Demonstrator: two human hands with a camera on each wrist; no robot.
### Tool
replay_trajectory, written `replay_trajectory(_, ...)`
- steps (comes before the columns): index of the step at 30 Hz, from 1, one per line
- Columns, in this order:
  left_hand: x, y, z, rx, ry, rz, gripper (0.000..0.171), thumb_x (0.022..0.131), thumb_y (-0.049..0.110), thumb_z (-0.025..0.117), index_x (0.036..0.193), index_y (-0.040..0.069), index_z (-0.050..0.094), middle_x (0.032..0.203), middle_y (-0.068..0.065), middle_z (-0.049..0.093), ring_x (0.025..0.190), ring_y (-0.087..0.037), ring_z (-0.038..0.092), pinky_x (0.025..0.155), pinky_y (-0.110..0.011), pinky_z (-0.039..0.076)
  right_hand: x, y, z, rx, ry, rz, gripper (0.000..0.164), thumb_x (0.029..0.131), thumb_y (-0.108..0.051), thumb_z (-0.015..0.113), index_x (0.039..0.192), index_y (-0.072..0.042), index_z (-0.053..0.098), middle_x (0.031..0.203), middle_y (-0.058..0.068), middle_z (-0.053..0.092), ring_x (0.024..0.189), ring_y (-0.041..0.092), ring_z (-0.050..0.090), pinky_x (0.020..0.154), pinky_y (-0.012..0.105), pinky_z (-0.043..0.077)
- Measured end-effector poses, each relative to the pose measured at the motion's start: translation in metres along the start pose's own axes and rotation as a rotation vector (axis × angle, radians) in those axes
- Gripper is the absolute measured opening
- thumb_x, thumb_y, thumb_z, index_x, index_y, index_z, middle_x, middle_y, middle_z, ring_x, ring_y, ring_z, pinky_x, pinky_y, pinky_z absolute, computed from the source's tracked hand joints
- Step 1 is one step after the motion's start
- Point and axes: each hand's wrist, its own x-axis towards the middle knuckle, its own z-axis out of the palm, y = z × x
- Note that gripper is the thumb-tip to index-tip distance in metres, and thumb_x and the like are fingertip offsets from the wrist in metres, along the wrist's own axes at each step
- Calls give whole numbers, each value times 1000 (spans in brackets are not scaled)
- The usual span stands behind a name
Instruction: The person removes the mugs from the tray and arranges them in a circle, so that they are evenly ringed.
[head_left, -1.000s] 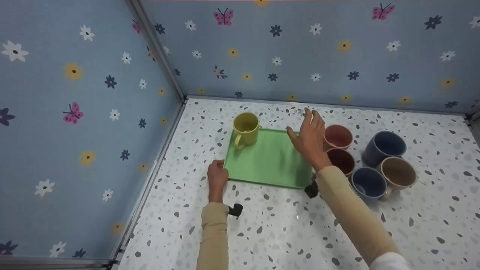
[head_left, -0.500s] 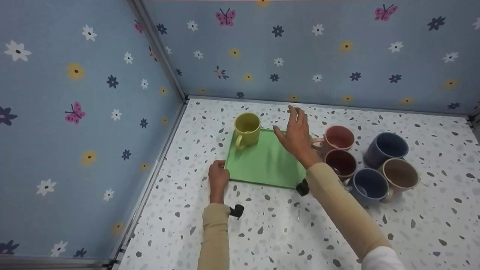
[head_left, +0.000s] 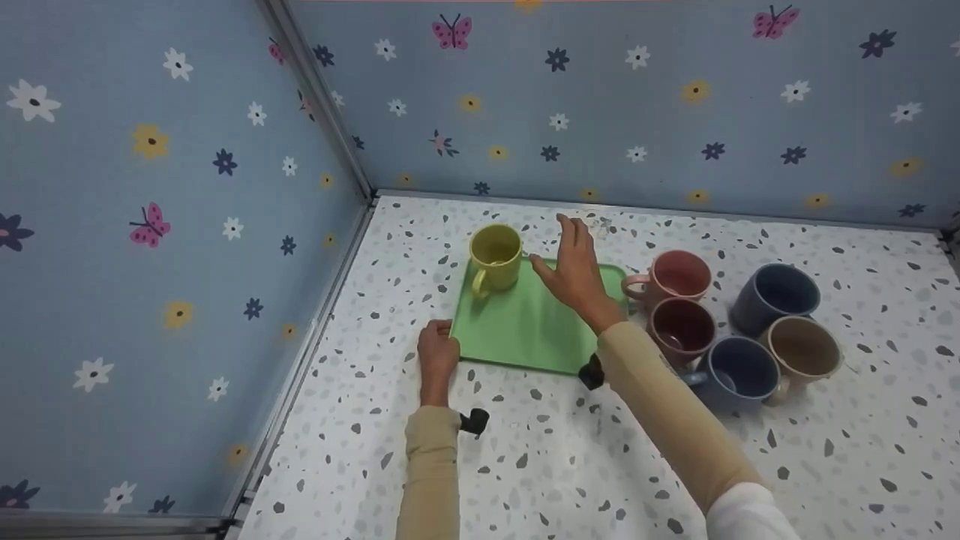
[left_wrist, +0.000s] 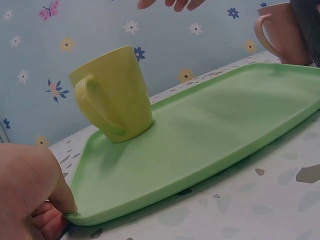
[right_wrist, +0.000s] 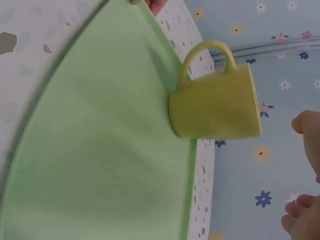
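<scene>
A yellow mug (head_left: 501,276) stands upright at the far left corner of a green tray (head_left: 517,330), its handle turned toward the near side. My left hand (head_left: 437,354) pinches the tray's near left corner; in the left wrist view the thumb (left_wrist: 64,196) lies on the rim with fingers curled beneath. Over the tray, to the right of the mug, my right hand (head_left: 576,279) hovers with fingers spread and holds nothing. The right wrist view has its fingertips (right_wrist: 306,122) apart from the mug.
Right of the tray stand a pink mug (head_left: 681,274), a dark red mug (head_left: 681,330), two blue mugs and a beige mug (head_left: 801,349), close together. Patterned walls border the speckled table (head_left: 540,465) at the back and left.
My right hand has moved left across the tray, away from the pink mug and toward the yellow one. The left hand has stayed at the tray's corner.
</scene>
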Motion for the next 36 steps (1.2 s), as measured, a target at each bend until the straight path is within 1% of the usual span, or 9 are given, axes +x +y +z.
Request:
replay_trajectory(5,0,1,-1,-5,-2,-5,42,81,-7,40,118,-1,59,112,-18,59,103,-30,59,91,-39,47,4,0,7,76,-20,-11,74,90,-33,63,147,-4,25,144,21,31,135,34,33,108,48,34)
replay_trajectory(8,-1,1,-2,3,0,2,41,81,-7,41,118,-2,59,111,-19,59,103,-30,59,91,-39,47,4,-1,13,115,-28,-24,72,91,-31,63,147,-5,27,147,21,30,139,35,29,110,49,33)
replay_trajectory(13,-1,2,-3,-12,-5,-6,40,82,-6,41,118,-1,59,112,-19,59,104,-30,59,91,-39,47,5,-2,22,140,-51,-40,71,90,-28,63,147,-5,27,147,20,30,138,32,31,109,46,35)
replay_trajectory(16,-2,3,-3,-15,-8,-14,41,82,-7,40,118,-1,59,112,-18,59,104,-30,58,91,-39,47,5,-2,26,155,-73,-34,73,90,-27,65,148,-6,26,147,19,30,136,30,33,109,46,35)
replay_trajectory(19,-1,2,-2,-2,-3,-16,41,81,-7,39,117,-1,59,112,-18,59,104,-30,58,92,-39,46,5,-3,29,162,-105,-27,77,89,-29,66,149,-7,23,149,19,27,138,31,31,110,46,34)
replay_trajectory(23,0,1,-1,14,11,0,41,81,-7,40,115,-1,60,111,-18,61,104,-30,59,92,-39,46,4,-5,33,186,-145,-19,84,88,-34,66,151,-7,18,151,19,22,140,32,29,110,48,34)
replay_trajectory(25,0,1,-1,14,17,8,40,80,-8,40,114,-1,61,109,-18,62,103,-30,59,91,-39,47,4,-6,35,199,-153,-19,86,88,-37,67,151,-7,16,152,19,21,140,32,29,110,49,33)
replay_trajectory(29,1,-1,0,12,17,2,40,81,-7,40,115,-1,61,109,-17,63,102,-30,60,90,-38,48,5,-8,37,210,-162,-14,90,87,-41,67,152,-7,14,153,18,19,141,32,27,111,49,32)
replay_trajectory(36,1,0,0,-12,13,-9,41,81,-7,40,116,-1,60,110,-18,62,102,-29,60,89,-38,48,6,-9,38,206,-189,-1,92,88,-41,65,153,-7,11,156,19,15,143,33,24,112,50,31)
